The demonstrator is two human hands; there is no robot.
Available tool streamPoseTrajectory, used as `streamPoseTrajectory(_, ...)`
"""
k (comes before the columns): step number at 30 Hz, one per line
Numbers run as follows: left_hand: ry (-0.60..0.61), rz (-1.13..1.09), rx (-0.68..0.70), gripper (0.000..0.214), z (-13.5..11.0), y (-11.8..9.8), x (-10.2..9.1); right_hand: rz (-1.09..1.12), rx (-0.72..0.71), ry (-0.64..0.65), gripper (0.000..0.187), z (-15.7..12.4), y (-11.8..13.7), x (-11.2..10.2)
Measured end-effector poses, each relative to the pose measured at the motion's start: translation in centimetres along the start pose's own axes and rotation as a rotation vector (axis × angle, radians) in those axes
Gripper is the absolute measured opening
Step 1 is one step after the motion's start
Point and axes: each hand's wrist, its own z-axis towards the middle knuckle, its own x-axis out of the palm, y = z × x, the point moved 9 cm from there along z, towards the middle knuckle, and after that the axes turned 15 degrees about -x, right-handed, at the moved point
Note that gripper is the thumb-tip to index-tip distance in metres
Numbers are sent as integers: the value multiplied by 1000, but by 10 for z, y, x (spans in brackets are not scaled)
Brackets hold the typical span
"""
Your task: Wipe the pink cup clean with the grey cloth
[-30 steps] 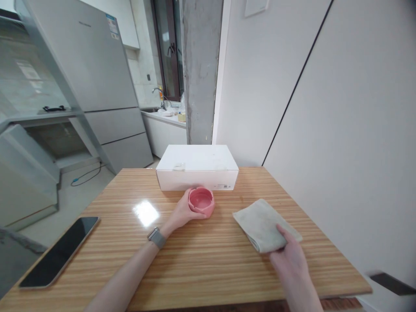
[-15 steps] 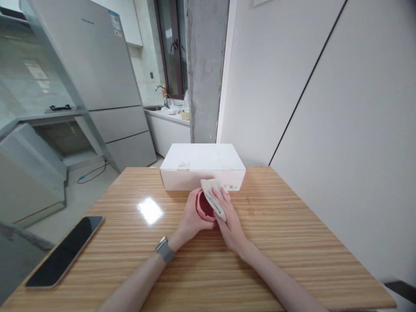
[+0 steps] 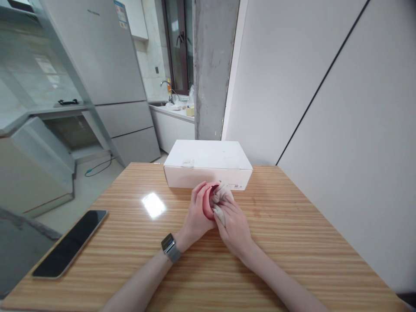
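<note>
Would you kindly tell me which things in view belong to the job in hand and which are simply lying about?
In use:
Pink bowl, held by the left hand
Pale cloth, held at the bowl's mouth by the right hand

Lying about:
Black phone
White box, beyond the hands

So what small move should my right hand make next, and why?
Probably turn the cloth around inside the pink bowl: your right hand has it bunched in the opening, while your left hand grips the bowl's side.
</note>
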Motion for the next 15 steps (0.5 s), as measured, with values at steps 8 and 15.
streamPoseTrajectory(8, -121, -189, -273, 78, -9, 16, 5, 38, 110, -230, 30, 5, 3, -10)
streamPoseTrajectory(15, 360, -794, -506, 126, -13, 31, 39, -125, -7, -299, 31, 3, 0, -21)
